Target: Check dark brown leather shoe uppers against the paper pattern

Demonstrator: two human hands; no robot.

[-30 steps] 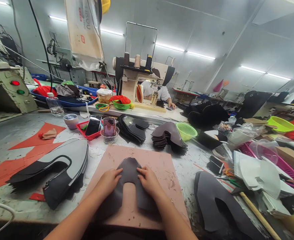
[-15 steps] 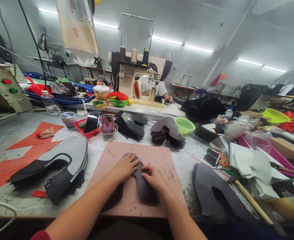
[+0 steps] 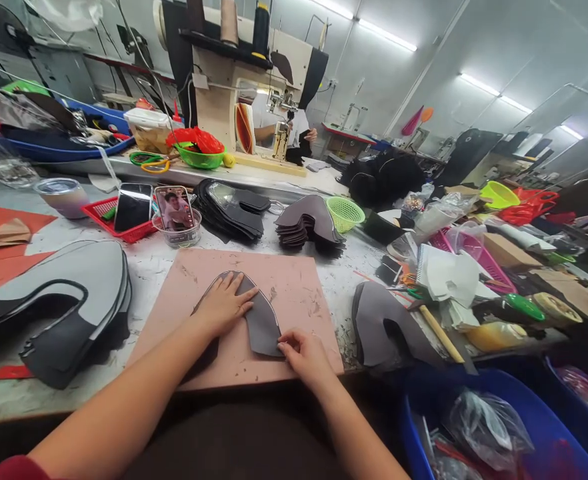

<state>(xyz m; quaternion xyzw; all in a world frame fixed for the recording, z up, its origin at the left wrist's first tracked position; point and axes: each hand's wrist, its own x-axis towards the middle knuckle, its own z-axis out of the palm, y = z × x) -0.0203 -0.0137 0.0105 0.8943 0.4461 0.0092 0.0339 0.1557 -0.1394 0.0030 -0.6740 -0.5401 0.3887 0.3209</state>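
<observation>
A dark grey, U-shaped shoe-upper piece lies curved end away from me on a pink board. My left hand rests on its curved end with the fingers spread flat. At the lower end of the right leg, the thumb and fingertips of my right hand pinch the edge. My left forearm hides much of the other leg. Left of the board is a pile of grey and black uppers; to the right sits another pile of grey uppers.
Behind the board stand a phone in a clear tub, a red basket, more stacked uppers and a green basket. A wooden-handled tool lies right. A person sits behind the sewing machine. A blue bin is lower right.
My right hand has moved from the side of the piece down to the end of its right leg and now pinches the edge. My left hand stays flat. The view has tipped down and turned right.
</observation>
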